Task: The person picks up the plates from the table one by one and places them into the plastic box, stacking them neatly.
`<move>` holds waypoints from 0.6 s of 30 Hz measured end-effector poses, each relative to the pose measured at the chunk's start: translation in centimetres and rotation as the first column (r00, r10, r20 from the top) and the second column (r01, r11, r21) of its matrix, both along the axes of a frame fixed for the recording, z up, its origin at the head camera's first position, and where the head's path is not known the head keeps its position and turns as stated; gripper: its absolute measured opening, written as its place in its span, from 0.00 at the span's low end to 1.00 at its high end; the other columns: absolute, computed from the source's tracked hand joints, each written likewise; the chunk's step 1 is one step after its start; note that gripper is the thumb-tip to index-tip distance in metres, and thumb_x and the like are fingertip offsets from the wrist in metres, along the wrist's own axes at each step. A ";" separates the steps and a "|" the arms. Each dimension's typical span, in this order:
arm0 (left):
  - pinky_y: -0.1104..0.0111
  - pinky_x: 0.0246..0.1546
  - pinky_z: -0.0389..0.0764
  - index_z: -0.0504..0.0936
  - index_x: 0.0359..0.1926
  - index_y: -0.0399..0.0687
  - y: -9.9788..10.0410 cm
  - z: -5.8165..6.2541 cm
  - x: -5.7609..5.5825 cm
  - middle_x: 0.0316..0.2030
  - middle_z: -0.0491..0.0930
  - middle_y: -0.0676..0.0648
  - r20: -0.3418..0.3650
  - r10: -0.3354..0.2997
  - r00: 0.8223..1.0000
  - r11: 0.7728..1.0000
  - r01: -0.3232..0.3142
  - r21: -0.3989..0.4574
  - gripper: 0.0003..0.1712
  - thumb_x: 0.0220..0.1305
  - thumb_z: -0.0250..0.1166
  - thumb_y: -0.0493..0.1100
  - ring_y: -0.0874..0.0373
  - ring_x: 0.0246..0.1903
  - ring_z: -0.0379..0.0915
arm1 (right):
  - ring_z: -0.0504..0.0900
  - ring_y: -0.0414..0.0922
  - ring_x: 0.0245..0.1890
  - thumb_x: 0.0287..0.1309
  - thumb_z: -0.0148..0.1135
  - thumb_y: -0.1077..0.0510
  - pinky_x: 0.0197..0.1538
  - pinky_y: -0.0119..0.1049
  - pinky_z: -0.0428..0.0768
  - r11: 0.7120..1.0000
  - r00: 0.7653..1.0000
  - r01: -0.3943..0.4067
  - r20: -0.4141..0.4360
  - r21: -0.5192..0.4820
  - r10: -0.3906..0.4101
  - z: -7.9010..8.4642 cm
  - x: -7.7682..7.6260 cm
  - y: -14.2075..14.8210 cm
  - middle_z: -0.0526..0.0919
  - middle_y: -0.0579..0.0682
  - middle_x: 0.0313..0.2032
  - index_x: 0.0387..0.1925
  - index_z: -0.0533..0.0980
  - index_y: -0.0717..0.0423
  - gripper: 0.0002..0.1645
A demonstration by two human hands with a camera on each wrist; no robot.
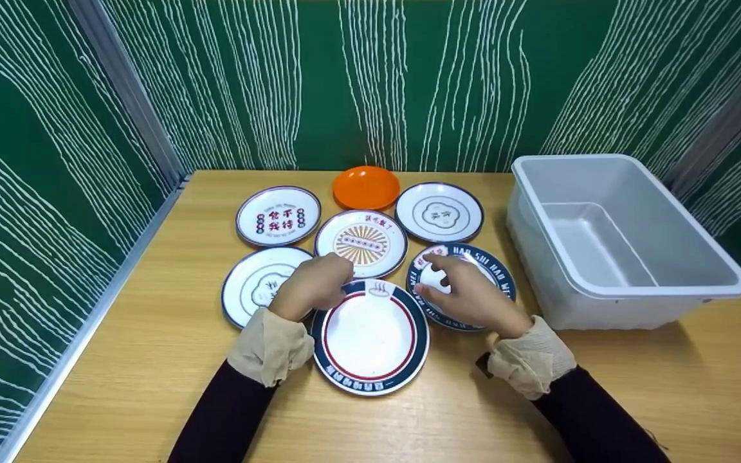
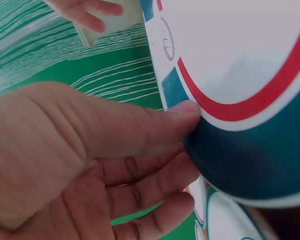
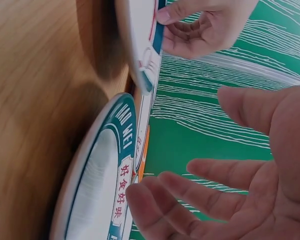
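My left hand [image 1: 316, 287] pinches the upper left rim of a white plate [image 1: 370, 337] with a dark blue border and a red ring. In the left wrist view, the thumb [image 2: 162, 125] lies on top of that rim and the other fingers curl below it. Over a second plate with a dark blue lettered border [image 1: 502, 273] hovers my right hand [image 1: 470, 296], thumb and fingers spread apart with nothing between them. The right wrist view shows this lettered plate [image 3: 97, 175] just beside the fingertips.
Behind the hands lie a sunburst plate [image 1: 322, 241], an orange plate [image 1: 366, 188] and several white plates with blue rims, one being the left plate [image 1: 235, 289]. A deep white plastic tub [image 1: 602, 308] stands at the right. A green patterned wall [image 1: 319, 83] closes off the back.
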State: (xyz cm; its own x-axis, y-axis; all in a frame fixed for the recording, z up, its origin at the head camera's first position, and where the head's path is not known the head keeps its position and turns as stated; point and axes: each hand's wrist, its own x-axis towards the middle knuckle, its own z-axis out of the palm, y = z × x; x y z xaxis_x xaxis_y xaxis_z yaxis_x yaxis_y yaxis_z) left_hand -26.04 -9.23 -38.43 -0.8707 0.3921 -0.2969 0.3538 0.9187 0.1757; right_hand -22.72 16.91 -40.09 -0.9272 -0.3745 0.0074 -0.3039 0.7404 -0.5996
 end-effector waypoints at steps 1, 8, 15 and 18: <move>0.62 0.34 0.76 0.85 0.40 0.45 0.0 0.2 0.1 0.33 0.81 0.47 0.000 0.000 1.000 1.000 0.000 0.025 0.04 0.66 0.67 0.35 0.51 0.33 0.73 | 0.81 0.59 0.55 0.70 0.63 0.47 0.56 0.54 0.83 1.000 1.000 -0.010 -0.009 0.000 0.010 0.0 0.0 0.0 0.74 0.64 0.67 0.72 0.66 0.64 0.38; 0.65 0.37 0.79 0.81 0.47 0.44 -0.2 1.3 0.5 0.38 0.79 0.47 0.036 -0.003 0.999 0.981 -0.004 0.193 0.10 0.67 0.63 0.31 0.51 0.37 0.75 | 0.82 0.57 0.54 0.70 0.63 0.45 0.56 0.52 0.84 0.999 0.999 -0.032 0.027 -0.026 0.033 0.1 0.1 -0.3 0.76 0.61 0.66 0.71 0.69 0.61 0.37; 0.65 0.42 0.81 0.80 0.52 0.46 -0.3 1.9 0.8 0.40 0.79 0.48 0.036 -0.045 0.998 0.971 0.035 0.235 0.12 0.70 0.62 0.32 0.51 0.40 0.75 | 0.82 0.53 0.53 0.70 0.63 0.44 0.56 0.49 0.84 0.997 0.993 -0.037 0.112 -0.070 0.045 0.3 0.3 -0.5 0.79 0.58 0.62 0.72 0.69 0.58 0.36; 0.65 0.45 0.82 0.79 0.52 0.48 -0.4 2.1 0.9 0.41 0.79 0.49 0.028 -0.065 0.997 0.962 0.056 0.266 0.13 0.70 0.63 0.32 0.51 0.42 0.75 | 0.82 0.52 0.51 0.70 0.63 0.45 0.55 0.47 0.84 0.996 0.992 -0.044 0.115 -0.072 0.053 0.2 0.4 -0.6 0.80 0.58 0.60 0.72 0.69 0.58 0.36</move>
